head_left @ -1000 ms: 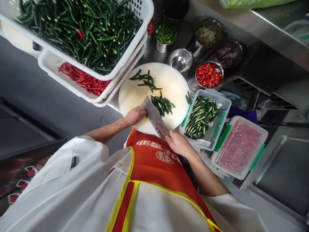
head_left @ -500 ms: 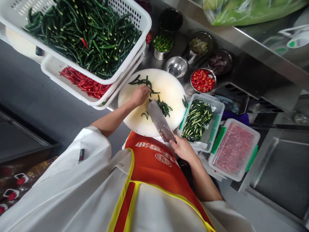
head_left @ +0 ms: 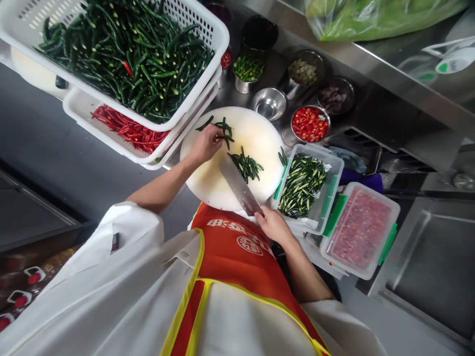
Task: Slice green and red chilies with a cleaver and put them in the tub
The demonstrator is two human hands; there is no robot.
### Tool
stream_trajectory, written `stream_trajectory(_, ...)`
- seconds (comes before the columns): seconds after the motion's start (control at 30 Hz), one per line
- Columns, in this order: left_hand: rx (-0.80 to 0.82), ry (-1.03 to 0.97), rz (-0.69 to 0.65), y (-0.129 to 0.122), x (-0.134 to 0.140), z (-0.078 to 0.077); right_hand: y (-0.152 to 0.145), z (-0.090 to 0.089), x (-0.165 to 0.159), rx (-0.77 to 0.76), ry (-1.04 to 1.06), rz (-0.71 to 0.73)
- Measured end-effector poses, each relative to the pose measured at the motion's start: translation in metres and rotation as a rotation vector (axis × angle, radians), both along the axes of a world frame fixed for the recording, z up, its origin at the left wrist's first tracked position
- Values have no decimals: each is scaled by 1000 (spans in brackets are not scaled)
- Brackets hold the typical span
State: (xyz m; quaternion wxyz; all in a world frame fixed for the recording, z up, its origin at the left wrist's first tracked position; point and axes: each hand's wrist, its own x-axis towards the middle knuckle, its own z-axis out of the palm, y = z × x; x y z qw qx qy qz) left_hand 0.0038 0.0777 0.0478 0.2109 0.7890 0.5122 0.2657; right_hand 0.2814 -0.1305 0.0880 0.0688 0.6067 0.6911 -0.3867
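Observation:
On a round cream cutting board lie a few whole green chilies at the far left and a small heap of cut green chilies near the middle. My left hand is over the board's left side, fingers pinched together at a dark green chili among the whole ones; its grip is partly hidden. In my right hand is the handle of a cleaver. Its broad blade rests over the near part of the board, tip pointing up and left, beside the cut heap. More pieces sit at the board's right edge.
White baskets hold green chilies and, beneath, red chilies. Right of the board stand a clear tub of sliced green chilies and a lidded tub. Behind are a steel bowl and several pots, one with red chili pieces.
My left hand has moved left, to the whole chilies. The cleaver has shifted left and slightly down. Loose pieces formerly left of the blade no longer show there.

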Motion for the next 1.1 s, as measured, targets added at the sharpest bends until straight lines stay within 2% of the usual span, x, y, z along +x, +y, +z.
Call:
stream_trajectory(0.07,-3,-11,-121,-31,-12,-9,4,-3,-1,17,-35,-31)
stream_trajectory(0.17,-6,55,-353,-76,-17,-30,9,-1,-4,29,-56,-20)
stream_trajectory(0.23,4,106,-420,-95,-18,-43,12,3,-6,27,-61,16)
stream_trajectory(0.3,19,128,-436,-103,-20,-51,14,8,-8,18,-71,50)
stream_trajectory(0.63,73,86,-449,-101,-19,-56,16,36,-2,-62,-57,149)
stream_trajectory(0.73,54,66,-442,-99,-17,-55,19,27,-11,-60,-73,165)
stream_trajectory(0.93,-14,87,-476,-97,-18,-51,39,-6,-43,9,-80,100)
stream_trajectory(1.03,-3,100,-478,-92,-19,-48,38,-5,-35,16,-29,22)
stream_trajectory(1.1,-5,77,-411,-79,-19,-46,29,1,-23,-3,15,-58)
